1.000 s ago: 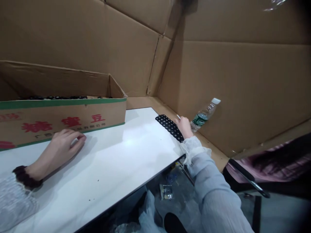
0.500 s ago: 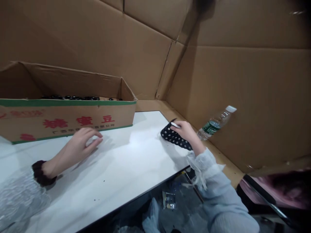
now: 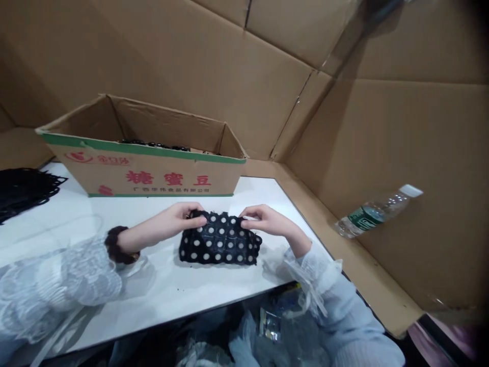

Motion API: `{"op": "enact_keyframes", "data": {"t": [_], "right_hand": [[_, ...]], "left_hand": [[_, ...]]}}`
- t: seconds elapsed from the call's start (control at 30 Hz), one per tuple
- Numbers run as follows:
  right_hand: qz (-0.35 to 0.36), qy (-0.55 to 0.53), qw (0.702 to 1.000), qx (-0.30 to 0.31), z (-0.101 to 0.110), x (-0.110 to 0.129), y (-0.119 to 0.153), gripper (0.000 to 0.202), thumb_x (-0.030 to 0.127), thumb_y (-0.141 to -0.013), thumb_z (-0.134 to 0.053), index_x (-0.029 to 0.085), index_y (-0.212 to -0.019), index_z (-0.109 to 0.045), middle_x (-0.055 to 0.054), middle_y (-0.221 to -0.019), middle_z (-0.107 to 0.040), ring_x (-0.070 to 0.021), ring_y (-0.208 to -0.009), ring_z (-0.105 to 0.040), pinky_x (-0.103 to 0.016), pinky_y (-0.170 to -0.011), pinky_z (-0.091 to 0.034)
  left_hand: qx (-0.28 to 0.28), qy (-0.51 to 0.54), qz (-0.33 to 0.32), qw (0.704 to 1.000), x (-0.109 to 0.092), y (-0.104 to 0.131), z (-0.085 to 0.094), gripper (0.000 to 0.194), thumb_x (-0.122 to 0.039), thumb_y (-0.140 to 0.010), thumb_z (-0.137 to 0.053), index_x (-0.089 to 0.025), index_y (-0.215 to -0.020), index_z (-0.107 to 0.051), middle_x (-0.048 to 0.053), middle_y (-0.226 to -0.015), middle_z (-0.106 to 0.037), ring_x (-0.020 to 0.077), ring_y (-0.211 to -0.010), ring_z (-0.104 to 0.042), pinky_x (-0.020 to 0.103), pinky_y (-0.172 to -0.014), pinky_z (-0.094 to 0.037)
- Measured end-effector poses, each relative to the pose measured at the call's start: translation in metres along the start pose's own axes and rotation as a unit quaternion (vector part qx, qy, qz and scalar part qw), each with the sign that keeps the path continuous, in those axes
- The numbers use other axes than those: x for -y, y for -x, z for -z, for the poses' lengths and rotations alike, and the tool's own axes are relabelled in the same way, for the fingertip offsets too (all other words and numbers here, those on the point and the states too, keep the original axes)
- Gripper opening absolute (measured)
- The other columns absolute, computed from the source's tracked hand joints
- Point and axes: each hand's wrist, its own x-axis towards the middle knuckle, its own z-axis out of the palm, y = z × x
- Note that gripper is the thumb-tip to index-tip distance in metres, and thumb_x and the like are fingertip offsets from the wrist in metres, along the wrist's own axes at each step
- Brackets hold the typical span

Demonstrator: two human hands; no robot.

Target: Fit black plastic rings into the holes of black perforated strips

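A black piece with white polka dots (image 3: pixel 219 242) is held upright just over the white table (image 3: pixel 168 290), its lower edge near the surface. My left hand (image 3: pixel 178 223) pinches its upper left corner between thumb and fingers. At the upper right part, my right hand (image 3: pixel 265 221) grips it the same way. Whether the piece is fabric or something stiffer I cannot tell.
Behind the hands stands an open cardboard box (image 3: pixel 153 176) with dark dotted items inside. A pile of black strands (image 3: pixel 26 191) lies at the far left. At the right, a plastic bottle (image 3: pixel 376 211) leans by the cardboard wall (image 3: pixel 405 142). Plastic bags (image 3: pixel 244 339) are below the table edge.
The dotted piece has moved from the table's right side to the middle and is spread out. My left hand has come over and taken hold of it. The view has shifted left.
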Motion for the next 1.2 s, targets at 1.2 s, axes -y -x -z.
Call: {"op": "enact_keyframes", "data": {"t": [1.2], "right_hand": [[0.005,-0.326,0.915,-0.236,-0.098,0.044,-0.107,0.061,0.065,-0.084,-0.026,0.017,-0.065,-0.058,0.001,-0.047,-0.049,-0.0092,-0.042,-0.042,-0.024,-0.045,-0.034]], "left_hand": [[-0.186,0.100,0.135,0.968,0.064,0.043,0.027,0.032,-0.042,-0.067,-0.066,-0.016,-0.083,-0.058,0.002,-0.077,-0.062,0.0172,-0.073,-0.057,0.026,-0.065,-0.040]]}}
